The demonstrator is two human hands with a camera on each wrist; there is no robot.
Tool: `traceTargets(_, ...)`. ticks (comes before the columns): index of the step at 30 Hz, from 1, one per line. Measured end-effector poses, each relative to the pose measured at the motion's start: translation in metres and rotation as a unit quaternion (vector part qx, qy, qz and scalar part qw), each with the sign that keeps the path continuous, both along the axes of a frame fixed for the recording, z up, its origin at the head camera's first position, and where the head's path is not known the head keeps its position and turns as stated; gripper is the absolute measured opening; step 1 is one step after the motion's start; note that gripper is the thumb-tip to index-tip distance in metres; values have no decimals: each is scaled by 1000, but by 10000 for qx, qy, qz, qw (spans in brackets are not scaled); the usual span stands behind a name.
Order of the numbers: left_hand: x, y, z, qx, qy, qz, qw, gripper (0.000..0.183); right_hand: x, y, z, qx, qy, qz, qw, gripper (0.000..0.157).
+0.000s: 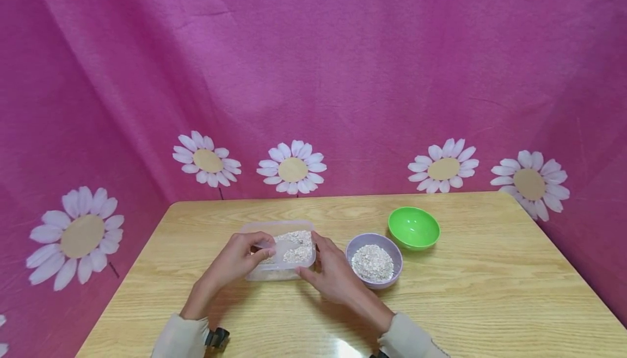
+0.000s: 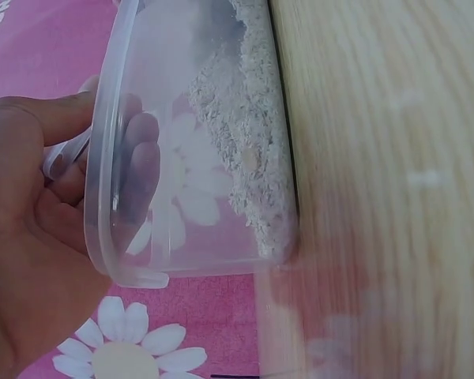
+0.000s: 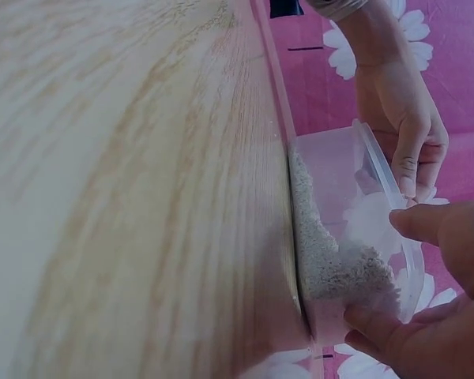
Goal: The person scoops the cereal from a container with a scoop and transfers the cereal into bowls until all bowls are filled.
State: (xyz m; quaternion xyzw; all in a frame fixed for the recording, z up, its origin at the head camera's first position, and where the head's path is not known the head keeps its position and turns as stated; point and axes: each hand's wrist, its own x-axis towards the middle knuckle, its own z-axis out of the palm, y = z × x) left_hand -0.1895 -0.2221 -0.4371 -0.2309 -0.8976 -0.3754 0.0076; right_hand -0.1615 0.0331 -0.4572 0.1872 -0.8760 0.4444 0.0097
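Standing on worktop point(image 1: 490, 292): tub point(image 1: 273, 275) of flakes point(image 1: 297, 254), right hand point(image 1: 335, 275) gripping its end with fingers, likely to steady it. Purple bowl point(image 1: 374, 239), also flakes, right of those fingers. Left hand point(image 1: 239, 255) pinches small clear piece point(image 2: 73, 146) at tub's opening.

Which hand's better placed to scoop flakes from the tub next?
Probably the left hand: it reaches over the open tub and seems to pinch something clear. The right hand is occupied gripping the tub's right end.
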Motion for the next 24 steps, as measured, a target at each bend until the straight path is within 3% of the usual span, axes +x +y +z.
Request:
traceTargets(13, 3, -14, 8, 52, 19, 334, 9994, 11, 6, 13, 20, -24, -109, -161, 9998, 88)
traceTargets(24, 4, -37, 14, 336, 306, 730, 9963, 16, 8, 51, 37, 165, 45, -416, 9990, 84)
